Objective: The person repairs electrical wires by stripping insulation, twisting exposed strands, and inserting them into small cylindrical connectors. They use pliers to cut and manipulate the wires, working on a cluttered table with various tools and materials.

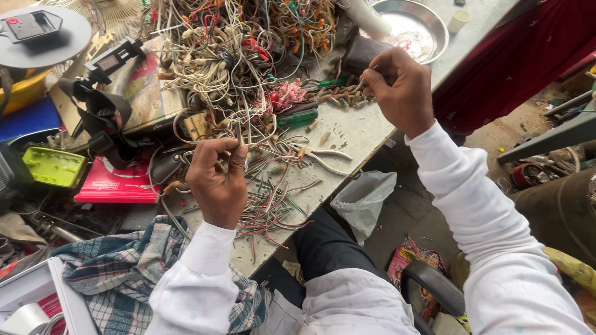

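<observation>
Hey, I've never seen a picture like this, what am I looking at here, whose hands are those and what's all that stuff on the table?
This is one picture from a camera worn on a person's head, looking down at their own two bare hands over a cluttered workbench. The left hand pinches thin wires from a loose bundle. The right hand is raised, pinching what looks like a thin wire end. A big tangle of coloured wires fills the bench's far side, with a green-handled screwdriver, a metal dish, a red box and a checked cloth nearby.

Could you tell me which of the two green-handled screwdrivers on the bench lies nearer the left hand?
The larger one, lying just right of the pink bundle, is nearer the left hand; the slimmer one lies further back, toward the right hand.
</observation>
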